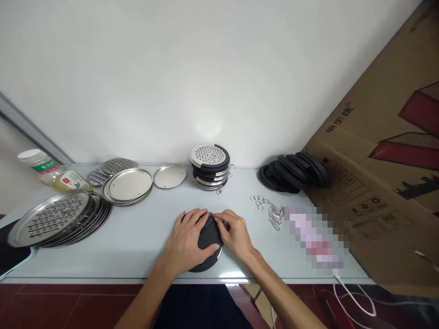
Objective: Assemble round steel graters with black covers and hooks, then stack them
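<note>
A round black disc (210,242) with a silvery edge at its lower right lies on the table near the front edge. My left hand (187,240) is spread over its left side, fingers at the far rim and thumb on top, holding it. At the far right rim, my right hand (235,230) is closed in a pinch beside a small metal piece (211,214); the fingertips hide most of it. Small metal rings (259,201) and elongated metal clips (275,215) lie to the right. Behind the disc stands a stack of grater discs (210,157) with black rims and hanging rings.
Round metal grater plates (61,217) are piled at the left, near shallow metal lids (130,185) and a bottle (51,169) with yellowish contents. Black plastic rims (291,171) are heaped at the back right against a cardboard box (377,183). A blurred-out item (315,240) lies in front.
</note>
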Demonstrator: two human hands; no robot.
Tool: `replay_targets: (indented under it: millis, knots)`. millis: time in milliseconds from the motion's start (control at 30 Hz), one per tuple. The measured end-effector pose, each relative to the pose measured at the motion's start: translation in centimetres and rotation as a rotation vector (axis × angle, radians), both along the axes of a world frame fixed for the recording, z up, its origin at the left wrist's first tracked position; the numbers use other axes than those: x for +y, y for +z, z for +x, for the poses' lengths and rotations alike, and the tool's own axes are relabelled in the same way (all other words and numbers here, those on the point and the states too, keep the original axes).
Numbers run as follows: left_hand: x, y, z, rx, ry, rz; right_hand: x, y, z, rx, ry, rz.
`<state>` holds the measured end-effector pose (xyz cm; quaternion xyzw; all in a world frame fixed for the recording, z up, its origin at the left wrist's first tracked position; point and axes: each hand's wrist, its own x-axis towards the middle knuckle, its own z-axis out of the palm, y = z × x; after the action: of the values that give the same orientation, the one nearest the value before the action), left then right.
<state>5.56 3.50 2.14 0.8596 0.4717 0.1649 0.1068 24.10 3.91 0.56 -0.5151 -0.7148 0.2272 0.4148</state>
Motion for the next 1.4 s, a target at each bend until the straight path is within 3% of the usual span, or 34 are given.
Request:
replay_targets:
  millis: [233,600,967,1400]
  knots:
    - [-0.1,0.3,0.1,-0.018,0.009,0.003,0.0,-0.4,0.1,0.04,-0.005,-0.036]
    - [-0.1,0.2,0.0,0.0,-0.032,-0.008,0.2,0.4,0.2,-0.122,0.108,-0.038]
    - [-0.1,0.0,0.0,-0.037,-0.034,-0.006,-0.1,-1.4,-0.1,-0.114,0.027,0.037]
    - [-0.1,0.1,0.0,-0.041,-0.032,-0.017,-0.1,-1.2,-0.3,-0.119,0.023,0.059]
